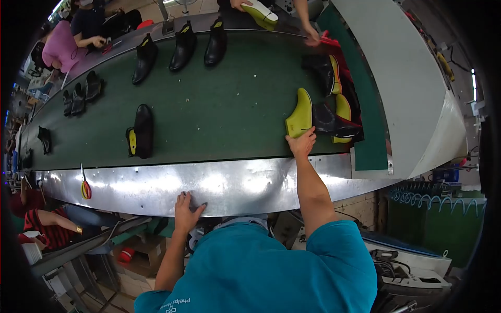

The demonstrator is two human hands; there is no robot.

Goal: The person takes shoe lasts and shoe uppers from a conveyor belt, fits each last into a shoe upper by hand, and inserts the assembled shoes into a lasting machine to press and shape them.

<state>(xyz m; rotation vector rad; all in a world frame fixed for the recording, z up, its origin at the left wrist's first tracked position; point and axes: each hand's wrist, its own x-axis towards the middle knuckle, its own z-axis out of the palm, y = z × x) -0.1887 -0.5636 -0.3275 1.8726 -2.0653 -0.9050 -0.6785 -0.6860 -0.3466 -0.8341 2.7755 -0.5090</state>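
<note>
My right hand point(301, 143) grips the heel end of a yellow-green shoe last point(300, 115), whose toe points away from me over the green conveyor belt point(224, 125). Right beside that last lie a black boot point(324, 119) and another yellow last point(343, 112), close to the belt's right end. Resting on the metal edge point(245, 182) in front of me is my left hand point(189, 211), its fingers apart and nothing in it. A single black boot point(142, 130) with a yellow patch lies on the belt, ahead and to the left of my left hand.
Three black boots point(183, 47) stand along the far side. Scissors point(85, 185) with red and yellow handles lie on the metal edge at left. Across the belt, a co-worker's hands hold a yellow-green last point(259, 14) and reach toward red material point(330, 40). A grey machine housing point(407, 78) bounds the right.
</note>
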